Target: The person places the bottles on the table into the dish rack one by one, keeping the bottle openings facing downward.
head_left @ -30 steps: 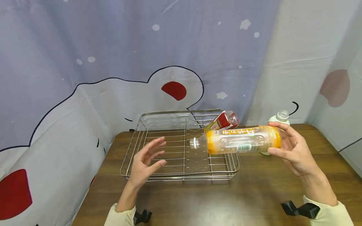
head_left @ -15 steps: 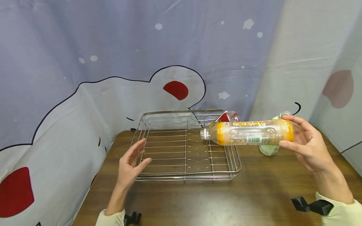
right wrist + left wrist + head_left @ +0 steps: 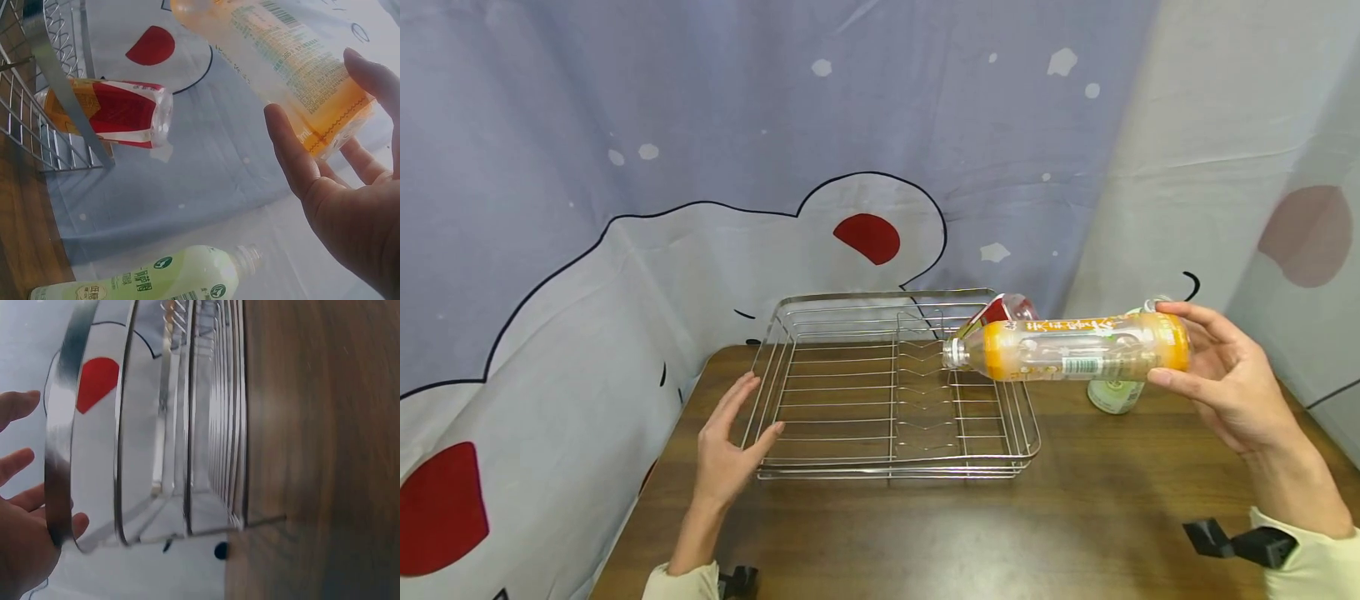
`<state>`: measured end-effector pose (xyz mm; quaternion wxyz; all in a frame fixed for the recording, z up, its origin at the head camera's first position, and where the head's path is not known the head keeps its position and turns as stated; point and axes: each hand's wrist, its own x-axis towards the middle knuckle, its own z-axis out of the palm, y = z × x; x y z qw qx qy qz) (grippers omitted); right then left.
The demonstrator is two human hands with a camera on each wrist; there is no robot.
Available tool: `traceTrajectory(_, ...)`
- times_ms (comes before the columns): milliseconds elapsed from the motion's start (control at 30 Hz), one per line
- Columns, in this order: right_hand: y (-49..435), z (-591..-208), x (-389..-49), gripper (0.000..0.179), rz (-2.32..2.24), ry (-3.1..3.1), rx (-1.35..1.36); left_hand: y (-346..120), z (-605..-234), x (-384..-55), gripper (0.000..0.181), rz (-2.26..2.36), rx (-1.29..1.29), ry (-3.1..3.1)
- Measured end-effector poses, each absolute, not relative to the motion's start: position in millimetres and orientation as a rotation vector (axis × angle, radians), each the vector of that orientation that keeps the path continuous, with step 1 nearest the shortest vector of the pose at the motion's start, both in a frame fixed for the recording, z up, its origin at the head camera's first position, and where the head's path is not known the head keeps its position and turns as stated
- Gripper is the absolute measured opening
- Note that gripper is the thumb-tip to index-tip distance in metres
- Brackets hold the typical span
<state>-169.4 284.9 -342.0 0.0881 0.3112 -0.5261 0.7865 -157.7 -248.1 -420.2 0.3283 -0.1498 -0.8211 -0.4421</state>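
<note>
My right hand (image 3: 1243, 387) pinches a clear plastic bottle (image 3: 1067, 350) with an orange-and-clear label by its base end, thumb on the near side. The bottle lies level in the air, its uncapped neck pointing left over the right part of a wire dish rack (image 3: 887, 461). At the rack's front left corner, my left hand (image 3: 721, 454) has its fingers extended and spread. In the left wrist view the hand (image 3: 28, 544) is close against the rack's upper rim; whether it touches is unclear.
A red-labelled plastic bottle (image 3: 125, 115) leans in the rack's back right corner. Right of the rack, a green-labelled bottle (image 3: 1112, 397) stands upright on the wooden table (image 3: 940, 537), partly hidden by the held bottle. A patterned curtain (image 3: 700, 108) hangs behind.
My right hand has carried the orange-labelled bottle right and slightly up. My left hand has drawn back leftward from over the rack to its left front corner.
</note>
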Motion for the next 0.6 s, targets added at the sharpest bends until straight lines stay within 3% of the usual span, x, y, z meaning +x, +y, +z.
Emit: traceTrajectory(600, 294.4, -349.3, -179.6, 0.073, 2.330, -1.697, 0.955, -285.0, -461.3, -161.9, 0.086, -1.652, -0.170, -2.423)
